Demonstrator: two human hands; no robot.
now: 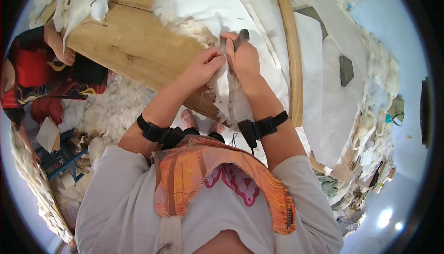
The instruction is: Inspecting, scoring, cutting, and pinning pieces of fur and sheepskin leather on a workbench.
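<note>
A white pelt (203,5), smooth on its skin side and furry along its edge, lies across the table in front of me. My left hand (206,67) is closed at a narrow strip of the pelt, its fingertips pinching the edge. Right beside it, my right hand (244,61) is wrapped round a tool with a dark, blunt end (243,34) sticking up past the thumb. The rest of that tool is hidden by the fingers, so its kind does not show. Fur hangs from the strip over the table's near edge.
The wooden table board (134,46) stretches to the left. A long wooden strip (290,55) lies over white hides on the right, near a dark grey flat piece (346,71). Another person in a red and black top (37,64) is at the left. Heaped pelts (125,110) cover the floor.
</note>
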